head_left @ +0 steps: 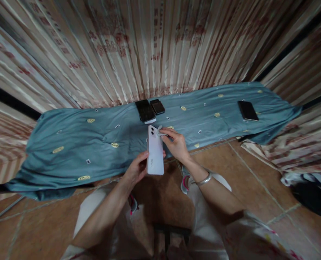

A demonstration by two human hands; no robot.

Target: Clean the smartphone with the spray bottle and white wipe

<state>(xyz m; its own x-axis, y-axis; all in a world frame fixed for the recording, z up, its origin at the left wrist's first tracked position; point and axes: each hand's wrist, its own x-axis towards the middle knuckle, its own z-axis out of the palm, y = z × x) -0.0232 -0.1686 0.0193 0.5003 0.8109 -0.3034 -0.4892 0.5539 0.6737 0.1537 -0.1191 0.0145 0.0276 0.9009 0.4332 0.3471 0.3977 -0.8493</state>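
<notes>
A pale, whitish smartphone (156,153) is held upright with its back and camera lenses facing me. My left hand (137,167) grips it around the lower left edge, with fingertips showing at its right side. In the fingers of my right hand (176,143) is a small grey cloth (159,131), pressed against the phone's upper right corner by the camera area. Just beyond the phone, a dark phone (145,110) with a pale edge beneath it and a smaller dark device (157,106) lie side by side on the blue-green sheet (133,133).
Toward the right end of the sheet lies another dark, flat device (247,110). Pleated, patterned curtains (155,43) hang behind and at both sides. Below are tiled floor (247,180) and my legs. A black round object (313,198) sits on the floor at far right.
</notes>
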